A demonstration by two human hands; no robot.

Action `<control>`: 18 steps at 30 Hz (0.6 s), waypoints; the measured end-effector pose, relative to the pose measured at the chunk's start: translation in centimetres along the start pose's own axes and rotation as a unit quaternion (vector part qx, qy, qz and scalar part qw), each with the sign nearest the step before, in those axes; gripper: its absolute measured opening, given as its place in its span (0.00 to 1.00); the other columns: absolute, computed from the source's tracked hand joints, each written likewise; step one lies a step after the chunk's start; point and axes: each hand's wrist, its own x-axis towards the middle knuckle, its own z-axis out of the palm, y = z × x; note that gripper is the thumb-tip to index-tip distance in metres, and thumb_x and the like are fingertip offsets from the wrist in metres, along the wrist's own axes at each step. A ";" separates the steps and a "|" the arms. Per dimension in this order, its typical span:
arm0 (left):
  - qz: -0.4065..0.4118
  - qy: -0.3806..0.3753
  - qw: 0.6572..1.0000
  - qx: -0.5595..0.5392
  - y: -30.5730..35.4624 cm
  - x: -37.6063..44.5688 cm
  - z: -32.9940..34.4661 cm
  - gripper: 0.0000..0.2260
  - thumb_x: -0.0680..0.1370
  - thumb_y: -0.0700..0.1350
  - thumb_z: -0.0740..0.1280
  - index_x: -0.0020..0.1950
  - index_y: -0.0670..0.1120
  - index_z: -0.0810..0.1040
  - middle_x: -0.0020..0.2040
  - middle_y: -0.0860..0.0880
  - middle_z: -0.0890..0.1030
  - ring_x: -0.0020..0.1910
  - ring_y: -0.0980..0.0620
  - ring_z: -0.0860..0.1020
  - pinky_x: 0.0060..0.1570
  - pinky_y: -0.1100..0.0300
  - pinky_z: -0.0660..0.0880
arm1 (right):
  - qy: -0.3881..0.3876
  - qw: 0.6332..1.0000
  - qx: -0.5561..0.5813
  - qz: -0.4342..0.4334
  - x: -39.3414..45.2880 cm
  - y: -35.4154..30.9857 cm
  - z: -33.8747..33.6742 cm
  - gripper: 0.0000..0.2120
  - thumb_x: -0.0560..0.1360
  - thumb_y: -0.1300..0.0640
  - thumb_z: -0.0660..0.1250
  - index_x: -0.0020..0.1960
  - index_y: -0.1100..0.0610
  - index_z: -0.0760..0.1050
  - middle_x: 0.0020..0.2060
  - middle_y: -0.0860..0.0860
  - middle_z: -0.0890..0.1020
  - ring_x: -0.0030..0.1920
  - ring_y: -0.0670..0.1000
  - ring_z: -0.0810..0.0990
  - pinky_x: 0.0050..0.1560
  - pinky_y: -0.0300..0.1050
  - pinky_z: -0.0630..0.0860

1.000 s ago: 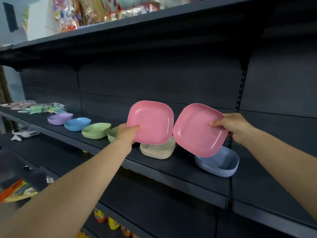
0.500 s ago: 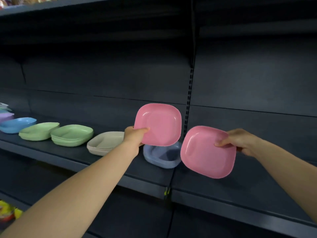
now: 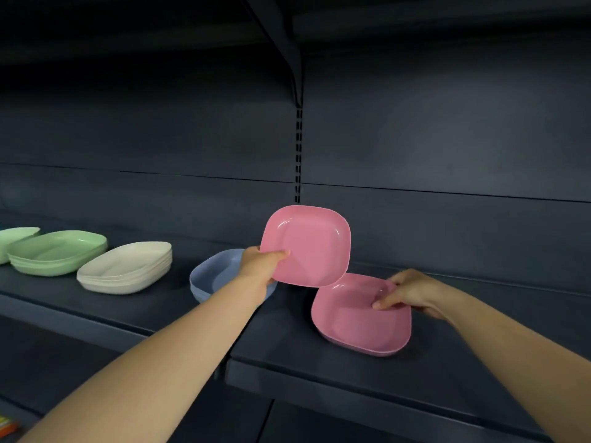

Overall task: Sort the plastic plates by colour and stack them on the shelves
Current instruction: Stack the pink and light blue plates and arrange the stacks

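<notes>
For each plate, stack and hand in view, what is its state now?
Left hand: holds upper pink plate, tilted, in air.
Right hand: grips lower pink plate, at shelf.
Blue stack: resting.
Cream stack: resting.
Green stack: resting.

four plate stacks sit in a row on the shelf. right of them lies one plate, another plate held above it.
</notes>
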 end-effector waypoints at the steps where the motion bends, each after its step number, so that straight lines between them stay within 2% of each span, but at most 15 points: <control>1: -0.002 0.002 1.000 0.002 -0.2 0.0 0.3 0.13 0.75 0.36 0.69 0.58 0.39 0.75 0.50 0.43 0.78 0.48 0.45 0.77 0.42 0.56 0.76 | -0.005 1.000 -0.006 -0.009 0.1 0.2 -0.1 0.13 0.63 0.63 0.79 0.47 0.63 0.83 0.42 0.56 0.86 0.44 0.53 0.84 0.49 0.44 0.79; 4: -0.007 0.006 1.000 0.010 -0.5 0.2 1.2 0.13 0.75 0.36 0.69 0.59 0.40 0.75 0.52 0.43 0.79 0.49 0.44 0.78 0.39 0.57 0.76 | -0.016 0.998 0.041 -0.049 0.1 1.1 -0.5 0.13 0.65 0.58 0.79 0.48 0.58 0.83 0.45 0.54 0.86 0.47 0.51 0.84 0.50 0.41 0.78; 6: -0.015 0.009 1.000 0.017 -0.8 0.3 1.6 0.14 0.74 0.37 0.70 0.59 0.40 0.74 0.54 0.42 0.79 0.51 0.44 0.78 0.44 0.55 0.77 | -0.015 0.988 0.123 -0.088 -0.4 1.8 -0.4 0.14 0.65 0.53 0.77 0.50 0.55 0.82 0.49 0.52 0.85 0.51 0.49 0.82 0.50 0.39 0.76; 7: -0.021 0.009 1.000 0.021 -0.9 0.2 1.9 0.15 0.74 0.37 0.70 0.59 0.40 0.74 0.55 0.42 0.79 0.52 0.43 0.78 0.46 0.54 0.77 | -0.012 0.978 0.180 -0.109 -0.6 2.2 -0.3 0.18 0.64 0.48 0.77 0.50 0.54 0.81 0.50 0.52 0.84 0.52 0.48 0.82 0.49 0.37 0.75; 8: -0.025 0.008 0.999 0.028 -1.1 0.0 2.2 0.15 0.74 0.37 0.70 0.60 0.40 0.73 0.55 0.42 0.79 0.52 0.44 0.78 0.46 0.54 0.77 | -0.005 0.963 0.237 -0.127 -0.7 2.6 -0.2 0.26 0.59 0.41 0.77 0.51 0.53 0.80 0.51 0.52 0.84 0.52 0.47 0.81 0.49 0.37 0.75; 10: -0.030 0.001 0.998 0.046 -1.4 -0.4 2.9 0.16 0.74 0.37 0.70 0.59 0.40 0.71 0.54 0.43 0.78 0.49 0.45 0.77 0.42 0.55 0.77 | 0.001 0.938 0.317 -0.139 -0.5 3.0 -0.3 0.44 0.45 0.31 0.78 0.55 0.53 0.78 0.52 0.53 0.83 0.53 0.48 0.81 0.50 0.40 0.75; 11: -0.032 -0.005 0.998 0.059 -1.6 -0.9 3.2 0.15 0.74 0.37 0.69 0.59 0.40 0.71 0.52 0.44 0.77 0.47 0.47 0.76 0.39 0.57 0.76 | -0.013 0.930 0.339 -0.143 -0.4 2.9 -0.3 0.48 0.43 0.30 0.77 0.58 0.53 0.77 0.53 0.54 0.82 0.55 0.50 0.80 0.52 0.43 0.75; 12: -0.033 -0.011 0.996 0.076 -1.9 -1.3 3.6 0.15 0.74 0.38 0.69 0.58 0.41 0.70 0.51 0.45 0.77 0.45 0.48 0.76 0.39 0.58 0.75 | -0.032 0.923 0.349 -0.156 -0.3 2.8 -0.3 0.49 0.46 0.30 0.77 0.60 0.55 0.76 0.55 0.56 0.82 0.57 0.53 0.80 0.55 0.45 0.75; 14: -0.036 -0.022 0.993 0.112 -2.6 -2.0 4.3 0.12 0.73 0.38 0.70 0.54 0.42 0.70 0.47 0.46 0.77 0.44 0.49 0.75 0.41 0.57 0.74 | -0.056 0.921 0.338 -0.187 -0.6 2.3 -0.1 0.42 0.55 0.33 0.76 0.62 0.56 0.76 0.57 0.55 0.82 0.58 0.54 0.80 0.57 0.47 0.75; 16: -0.038 -0.033 0.990 0.131 -3.1 -2.6 4.9 0.07 0.73 0.37 0.70 0.47 0.43 0.73 0.43 0.48 0.77 0.40 0.52 0.75 0.37 0.60 0.71 | -0.057 0.928 0.317 -0.189 -0.8 2.0 0.2 0.30 0.62 0.39 0.76 0.59 0.54 0.78 0.54 0.51 0.84 0.56 0.51 0.81 0.56 0.46 0.75; 18: -0.031 -0.033 0.988 0.147 -3.4 -3.0 5.2 0.05 0.73 0.36 0.69 0.46 0.43 0.76 0.40 0.48 0.78 0.37 0.54 0.75 0.33 0.63 0.69 | -0.060 0.940 0.283 -0.181 -0.9 2.1 0.4 0.23 0.65 0.47 0.74 0.58 0.53 0.78 0.52 0.49 0.84 0.55 0.50 0.82 0.56 0.45 0.75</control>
